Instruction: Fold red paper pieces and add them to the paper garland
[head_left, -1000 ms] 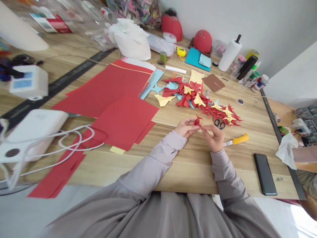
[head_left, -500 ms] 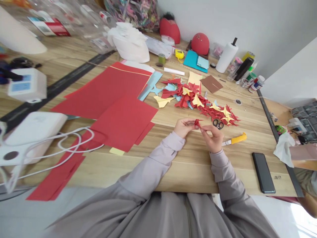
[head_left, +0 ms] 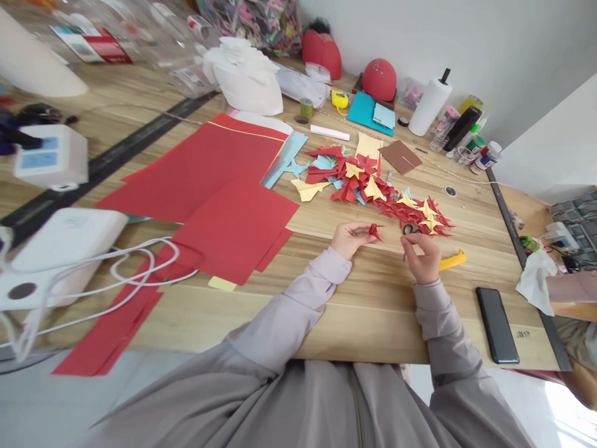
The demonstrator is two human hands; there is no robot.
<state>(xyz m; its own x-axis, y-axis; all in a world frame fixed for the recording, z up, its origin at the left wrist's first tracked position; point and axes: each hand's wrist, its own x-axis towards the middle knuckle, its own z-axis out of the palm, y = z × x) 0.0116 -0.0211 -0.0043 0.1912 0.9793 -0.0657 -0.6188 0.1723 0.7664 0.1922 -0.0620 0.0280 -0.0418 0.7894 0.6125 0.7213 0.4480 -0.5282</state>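
My left hand [head_left: 351, 239] pinches a small folded red paper piece [head_left: 374, 233], whose pointed tips stick out to the right of the fingers. To its right, my right hand [head_left: 422, 256] has its thumb and fingers closed at a small pair of dark scissors [head_left: 410, 229]. The scissor loops show above the fingers; whether the scissors are off the table I cannot tell. A yellow-handled utility knife [head_left: 452, 259] lies partly behind the right hand. Beyond both hands is a heap of folded red, yellow and blue paper pieces [head_left: 347, 186].
Large red paper sheets [head_left: 233, 230] lie to the left, near a white cable [head_left: 140, 274] and a white box-shaped device [head_left: 69, 242]. A black phone [head_left: 497, 325] rests at the right. Bottles, a paper roll [head_left: 430, 106] and tape line the back. Another person's arm [head_left: 571, 292] shows far right.
My right hand has left the red folded paper and moved right to the scissors. My left hand keeps the paper in nearly the same place.
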